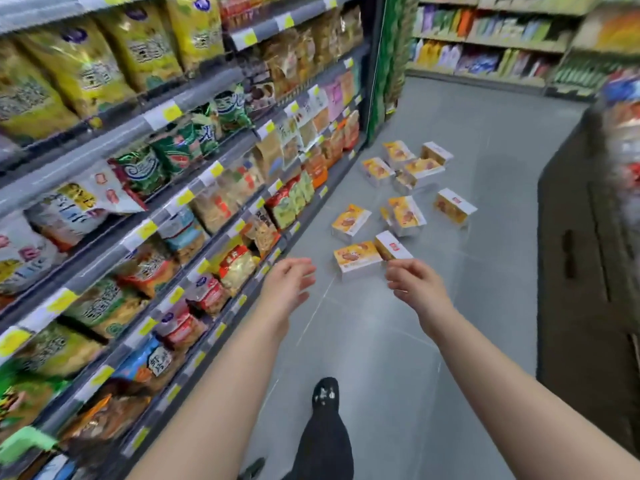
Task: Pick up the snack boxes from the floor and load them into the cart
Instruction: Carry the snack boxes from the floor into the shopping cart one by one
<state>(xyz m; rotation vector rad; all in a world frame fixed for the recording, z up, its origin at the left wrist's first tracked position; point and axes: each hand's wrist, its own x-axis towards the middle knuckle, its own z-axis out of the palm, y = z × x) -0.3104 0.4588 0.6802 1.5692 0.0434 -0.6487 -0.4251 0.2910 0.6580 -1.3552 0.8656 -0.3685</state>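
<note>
Roughly ten snack boxes on floor | left hand, right hand: grips spread

Left hand, right hand (both empty) extend toward snack boxes on the floor.

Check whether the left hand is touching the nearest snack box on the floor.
Apart. The head view shows a strip of grey floor between the left hand and the nearest snack box; the hand holds nothing.
</note>
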